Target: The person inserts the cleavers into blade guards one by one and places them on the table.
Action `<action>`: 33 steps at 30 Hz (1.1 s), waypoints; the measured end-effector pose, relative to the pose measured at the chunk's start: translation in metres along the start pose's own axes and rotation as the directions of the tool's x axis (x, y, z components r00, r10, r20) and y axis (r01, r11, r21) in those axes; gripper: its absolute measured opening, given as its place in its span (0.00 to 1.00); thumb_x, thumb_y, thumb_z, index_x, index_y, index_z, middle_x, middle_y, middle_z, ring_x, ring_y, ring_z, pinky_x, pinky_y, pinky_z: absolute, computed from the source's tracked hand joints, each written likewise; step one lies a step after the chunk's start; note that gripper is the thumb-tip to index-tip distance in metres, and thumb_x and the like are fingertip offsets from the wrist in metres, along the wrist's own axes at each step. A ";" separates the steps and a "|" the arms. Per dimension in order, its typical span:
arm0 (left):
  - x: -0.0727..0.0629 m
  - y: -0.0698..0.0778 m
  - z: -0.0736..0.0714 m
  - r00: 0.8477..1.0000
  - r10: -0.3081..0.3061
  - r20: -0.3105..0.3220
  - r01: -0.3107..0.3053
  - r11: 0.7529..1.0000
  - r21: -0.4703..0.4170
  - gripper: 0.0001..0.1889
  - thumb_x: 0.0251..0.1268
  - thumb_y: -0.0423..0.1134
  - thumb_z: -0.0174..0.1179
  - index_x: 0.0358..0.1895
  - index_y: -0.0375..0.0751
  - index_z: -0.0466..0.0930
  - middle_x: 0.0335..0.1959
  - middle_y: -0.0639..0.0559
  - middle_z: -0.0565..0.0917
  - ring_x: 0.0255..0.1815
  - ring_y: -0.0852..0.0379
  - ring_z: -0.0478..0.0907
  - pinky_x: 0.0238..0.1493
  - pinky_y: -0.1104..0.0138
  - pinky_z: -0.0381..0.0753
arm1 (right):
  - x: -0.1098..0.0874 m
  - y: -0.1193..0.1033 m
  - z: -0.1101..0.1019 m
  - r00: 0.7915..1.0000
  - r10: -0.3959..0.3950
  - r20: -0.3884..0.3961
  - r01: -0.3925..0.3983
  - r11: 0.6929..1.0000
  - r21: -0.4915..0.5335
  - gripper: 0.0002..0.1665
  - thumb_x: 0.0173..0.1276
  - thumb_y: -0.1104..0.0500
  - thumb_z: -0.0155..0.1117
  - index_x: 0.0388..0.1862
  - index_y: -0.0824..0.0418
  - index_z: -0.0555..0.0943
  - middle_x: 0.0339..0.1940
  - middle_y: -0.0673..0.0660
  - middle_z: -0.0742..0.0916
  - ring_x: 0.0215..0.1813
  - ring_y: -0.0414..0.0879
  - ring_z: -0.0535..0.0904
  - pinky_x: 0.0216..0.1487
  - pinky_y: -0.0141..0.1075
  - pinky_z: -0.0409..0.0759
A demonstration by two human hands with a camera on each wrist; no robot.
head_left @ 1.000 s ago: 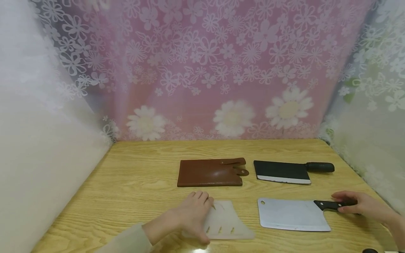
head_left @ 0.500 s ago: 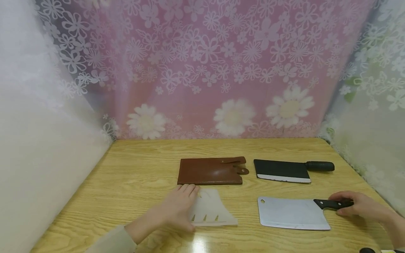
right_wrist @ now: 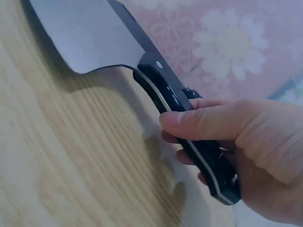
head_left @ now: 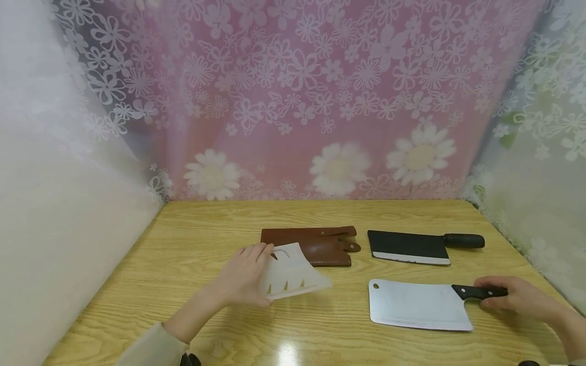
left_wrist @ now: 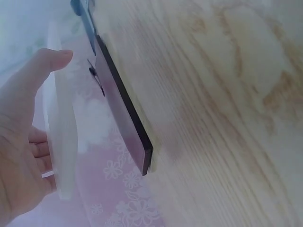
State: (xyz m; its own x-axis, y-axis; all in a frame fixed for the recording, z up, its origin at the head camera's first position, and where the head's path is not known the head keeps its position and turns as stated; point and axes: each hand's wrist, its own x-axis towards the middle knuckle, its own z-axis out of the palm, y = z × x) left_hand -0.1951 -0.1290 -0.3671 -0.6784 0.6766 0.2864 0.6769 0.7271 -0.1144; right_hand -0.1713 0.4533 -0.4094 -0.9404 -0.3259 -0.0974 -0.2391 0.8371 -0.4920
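Observation:
My left hand (head_left: 244,278) grips a white translucent plastic blade guard (head_left: 293,272) by its left end, thumb on the near edge and fingers at the far edge. The guard has several slits along its near side; it is tilted and, in the left wrist view, raised off the wooden table. My right hand (head_left: 526,300) holds a silver cleaver (head_left: 418,305) by its black riveted handle (right_wrist: 163,92), thumb on top and fingers beneath. The cleaver's wide blade points left, with a shadow under it in the right wrist view.
Behind the guard lies a brown leather sheath (head_left: 331,254), partly covered by it in the head view. To its right lies a second cleaver (head_left: 407,247) with a black blade and handle. Flowered curtains (head_left: 284,101) close off the back and sides of the table (head_left: 192,223).
My left hand has lifted the blade guard and moved it left and away from me, tilting it. The silver cleaver in my right hand has shifted slightly left and up.

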 end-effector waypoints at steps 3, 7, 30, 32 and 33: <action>0.002 -0.001 -0.002 1.000 0.001 -0.007 -0.001 1.000 -0.005 0.56 0.28 0.63 0.67 0.64 0.30 0.61 0.55 0.40 0.71 0.54 0.46 0.69 0.52 0.54 0.70 | 0.001 -0.007 0.003 0.994 -0.064 -0.084 0.060 0.997 -0.051 0.22 0.59 0.56 0.66 0.49 0.69 0.78 0.42 0.47 0.83 0.41 0.24 0.69 0.33 0.28 0.70; 0.005 0.001 -0.004 1.000 0.010 -0.005 -0.010 1.000 -0.008 0.56 0.29 0.63 0.67 0.65 0.31 0.60 0.55 0.41 0.71 0.55 0.46 0.69 0.53 0.54 0.70 | 0.008 -0.024 0.005 0.981 -0.059 -0.187 0.047 0.996 -0.070 0.25 0.60 0.56 0.65 0.55 0.67 0.76 0.47 0.58 0.82 0.42 0.25 0.69 0.32 0.30 0.70; 0.016 0.013 0.010 0.996 0.084 0.008 -0.085 0.996 0.017 0.58 0.30 0.65 0.67 0.66 0.32 0.58 0.58 0.42 0.69 0.58 0.48 0.67 0.58 0.56 0.67 | 0.045 -0.092 0.005 0.968 -0.099 -0.232 0.093 0.995 -0.038 0.30 0.68 0.52 0.57 0.63 0.69 0.68 0.58 0.74 0.73 0.38 0.46 0.74 0.33 0.37 0.69; 0.016 0.014 0.011 0.996 0.090 0.001 -0.090 0.996 0.026 0.58 0.30 0.66 0.67 0.66 0.32 0.58 0.58 0.42 0.69 0.57 0.48 0.67 0.58 0.56 0.66 | 0.046 -0.093 0.005 0.967 -0.103 -0.234 0.098 0.995 -0.032 0.30 0.68 0.53 0.57 0.63 0.69 0.68 0.58 0.74 0.73 0.42 0.56 0.76 0.34 0.41 0.71; 0.016 0.014 0.011 0.996 0.093 -0.004 -0.093 0.995 0.028 0.58 0.29 0.66 0.67 0.66 0.31 0.58 0.58 0.42 0.69 0.57 0.48 0.67 0.58 0.56 0.66 | 0.046 -0.094 0.005 0.966 -0.102 -0.239 0.097 0.995 -0.032 0.30 0.68 0.53 0.57 0.63 0.69 0.68 0.58 0.74 0.73 0.48 0.61 0.75 0.36 0.44 0.73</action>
State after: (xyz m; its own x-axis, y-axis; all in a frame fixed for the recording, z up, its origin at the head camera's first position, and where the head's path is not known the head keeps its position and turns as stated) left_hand -0.1999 -0.1064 -0.3749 -0.6112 0.7409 0.2784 0.7289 0.6640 -0.1668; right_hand -0.1907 0.3577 -0.3723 -0.9417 -0.2947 0.1627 -0.3365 0.8155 -0.4708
